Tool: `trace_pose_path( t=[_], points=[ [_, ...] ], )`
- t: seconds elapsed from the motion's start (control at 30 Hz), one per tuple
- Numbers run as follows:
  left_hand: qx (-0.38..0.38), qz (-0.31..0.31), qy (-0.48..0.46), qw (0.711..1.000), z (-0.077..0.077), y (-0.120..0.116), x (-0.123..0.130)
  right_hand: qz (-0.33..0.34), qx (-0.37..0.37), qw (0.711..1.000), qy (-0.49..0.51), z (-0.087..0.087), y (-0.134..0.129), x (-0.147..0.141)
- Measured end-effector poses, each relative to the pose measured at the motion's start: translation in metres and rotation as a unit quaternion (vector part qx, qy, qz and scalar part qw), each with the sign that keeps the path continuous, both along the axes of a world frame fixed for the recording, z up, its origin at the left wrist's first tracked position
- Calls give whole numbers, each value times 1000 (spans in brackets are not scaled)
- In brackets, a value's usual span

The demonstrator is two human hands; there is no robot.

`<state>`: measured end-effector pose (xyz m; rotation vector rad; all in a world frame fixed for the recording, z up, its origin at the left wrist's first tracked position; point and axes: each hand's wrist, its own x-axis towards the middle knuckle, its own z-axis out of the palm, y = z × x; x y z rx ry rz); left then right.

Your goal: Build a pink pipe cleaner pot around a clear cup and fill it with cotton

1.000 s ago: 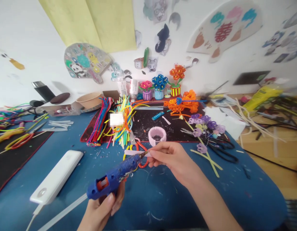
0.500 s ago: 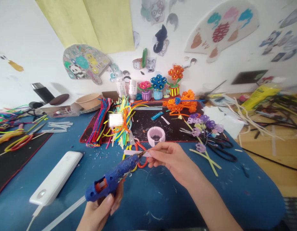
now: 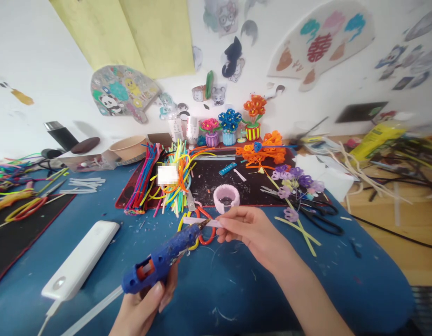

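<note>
My left hand [image 3: 151, 296] is wrapped round a blue hot glue gun [image 3: 163, 259], with a clear glue stick [image 3: 93, 312] running out of its back end. Between the thumb and fingers of my right hand [image 3: 244, 228] is a thin pale pink strip [image 3: 193, 221], pinched at its right end. The gun's nozzle meets the strip or lies just over it; I cannot tell which. Behind my right hand stands a pink fuzzy ring [image 3: 226, 196] with a gap at its front. Scissors with red and yellow handles [image 3: 206, 239] lie under the strip, partly covered.
A white power bank [image 3: 82, 259] with a cable lies at the left. Bundled pipe cleaners [image 3: 142, 179] rest on the dark mat. Purple flowers [image 3: 291, 179] and black scissors [image 3: 322, 219] are at the right. Small flower pots [image 3: 230, 136] stand along the wall.
The strip has shifted slightly right against the nozzle, which now sits a little nearer its middle. Both hands keep their grip; the view has moved very slightly.
</note>
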<state>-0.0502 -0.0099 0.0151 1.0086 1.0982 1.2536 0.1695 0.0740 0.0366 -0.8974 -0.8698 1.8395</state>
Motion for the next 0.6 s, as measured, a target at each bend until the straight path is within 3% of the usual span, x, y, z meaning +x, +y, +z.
trace_pose_path(
  t=[0.6],
  points=[
    [-1,20,30,999,-4,0,-7,-7,10,1000,5,-1,-2,7]
  ],
)
